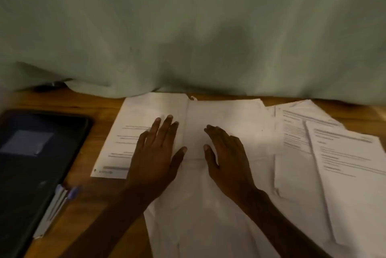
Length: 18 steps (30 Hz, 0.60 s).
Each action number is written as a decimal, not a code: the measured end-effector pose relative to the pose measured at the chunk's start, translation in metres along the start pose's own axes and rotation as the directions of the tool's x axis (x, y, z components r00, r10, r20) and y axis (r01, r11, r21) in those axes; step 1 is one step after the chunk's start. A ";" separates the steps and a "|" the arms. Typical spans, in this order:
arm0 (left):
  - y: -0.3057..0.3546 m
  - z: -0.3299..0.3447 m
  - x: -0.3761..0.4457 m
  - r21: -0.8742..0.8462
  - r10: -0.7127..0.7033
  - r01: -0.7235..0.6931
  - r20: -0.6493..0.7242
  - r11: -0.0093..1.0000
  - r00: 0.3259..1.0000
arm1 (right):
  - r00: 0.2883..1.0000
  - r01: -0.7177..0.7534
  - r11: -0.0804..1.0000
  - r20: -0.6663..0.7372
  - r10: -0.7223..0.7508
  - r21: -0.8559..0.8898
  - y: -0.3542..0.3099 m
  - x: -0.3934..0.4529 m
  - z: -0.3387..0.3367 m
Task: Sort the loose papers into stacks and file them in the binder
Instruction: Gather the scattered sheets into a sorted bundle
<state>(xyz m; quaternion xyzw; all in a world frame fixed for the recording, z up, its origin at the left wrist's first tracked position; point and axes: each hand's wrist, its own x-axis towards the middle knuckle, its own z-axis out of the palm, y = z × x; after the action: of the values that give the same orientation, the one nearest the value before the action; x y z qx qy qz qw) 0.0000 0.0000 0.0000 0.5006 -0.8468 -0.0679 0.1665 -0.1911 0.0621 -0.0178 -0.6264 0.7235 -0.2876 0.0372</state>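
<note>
At the left edge of the frame my dark binder [31, 153] lies closed on the wooden counter [100, 115], pens [62, 197] beside its lower corner. Centre frame, my left hand [154, 157] rests flat on the loose papers [219, 115], fingers straight and spread. My right hand [227, 157] lies likewise, gripping nothing. Printed sheets [342, 153] overlap at the right. Green curtain [188, 28] fills the upper frame.

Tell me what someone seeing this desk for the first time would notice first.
Probably the two hands, left hand and right hand, lying flat with straight fingers on the loose papers spread across the middle and right of the wooden table. Next, the dark closed binder at the left edge.
</note>
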 end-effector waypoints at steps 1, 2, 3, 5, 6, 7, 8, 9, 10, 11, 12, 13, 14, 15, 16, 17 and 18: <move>-0.004 0.009 -0.002 -0.031 -0.005 0.005 0.001 0.999 1.000 | 0.999 0.032 0.999 -0.015 -0.032 0.014 0.004 -0.002 0.008; -0.008 0.015 -0.005 -0.044 -0.014 0.013 -0.021 0.999 1.000 | 0.999 0.047 0.999 -0.009 -0.047 0.010 0.005 -0.001 0.011; -0.012 0.023 -0.006 -0.054 -0.015 0.013 -0.038 0.998 0.999 | 0.998 0.064 0.998 0.006 -0.064 -0.001 0.007 0.001 0.016; -0.022 0.035 -0.008 -0.120 -0.041 0.036 -0.039 0.992 0.998 | 0.996 0.089 0.996 0.029 -0.089 -0.019 0.008 0.002 0.020; -0.023 0.039 -0.006 -0.140 -0.051 0.047 -0.024 0.989 0.998 | 0.994 0.109 0.993 0.014 -0.109 -0.035 0.009 0.000 0.020; -0.026 0.038 -0.004 -0.138 -0.066 0.065 -0.002 0.988 0.998 | 0.992 0.124 0.991 0.009 -0.124 -0.057 0.009 -0.001 0.020; -0.029 0.040 -0.003 -0.125 -0.067 0.068 0.015 0.990 0.998 | 0.991 0.131 0.989 0.017 -0.130 -0.075 0.012 -0.001 0.022; -0.029 0.042 -0.004 -0.106 -0.059 0.060 0.013 0.993 0.998 | 0.991 0.131 0.987 0.033 -0.128 -0.097 0.013 -0.002 0.022; -0.028 0.041 -0.006 -0.088 -0.048 0.047 -0.007 0.995 0.999 | 0.990 0.140 0.983 0.042 -0.136 -0.119 0.011 -0.003 0.021; -0.027 0.042 -0.008 -0.072 -0.047 0.044 -0.043 0.996 0.998 | 0.990 0.139 0.980 0.057 -0.133 -0.143 0.009 -0.004 0.021; -0.026 0.043 -0.008 -0.057 -0.055 0.051 -0.072 0.997 0.996 | 0.989 0.141 0.977 0.073 -0.131 -0.159 0.007 -0.003 0.022; -0.023 0.041 -0.010 -0.042 -0.055 0.051 -0.101 0.998 0.993 | 0.988 0.142 0.974 0.079 -0.129 -0.175 0.006 -0.005 0.022; -0.019 0.039 -0.013 -0.022 -0.043 0.041 -0.136 0.999 0.990 | 0.988 0.147 0.970 0.071 -0.136 -0.196 0.006 -0.005 0.022; -0.017 0.038 -0.017 -0.011 -0.021 0.019 -0.179 1.000 0.984 | 0.988 0.150 0.964 0.059 -0.141 -0.218 0.005 -0.005 0.022; -0.015 0.036 -0.022 -0.010 -0.003 0.001 -0.222 1.000 0.975 | 0.989 0.149 0.959 0.040 -0.144 -0.239 0.005 -0.007 0.022; -0.014 0.036 -0.026 -0.015 0.013 -0.018 -0.267 1.000 0.963 | 0.989 0.146 0.958 0.022 -0.145 -0.248 0.005 -0.008 0.022; -0.013 0.033 -0.033 -0.013 0.027 -0.032 -0.311 0.999 0.950 | 0.989 0.142 0.959 0.000 -0.146 -0.245 0.002 -0.011 0.020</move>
<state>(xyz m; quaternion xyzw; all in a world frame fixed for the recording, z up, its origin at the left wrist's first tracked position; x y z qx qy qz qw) 0.0139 0.0206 -0.0421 0.4908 -0.8168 0.0065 0.3033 -0.1823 0.0647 -0.0387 -0.6746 0.7062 -0.2041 -0.0677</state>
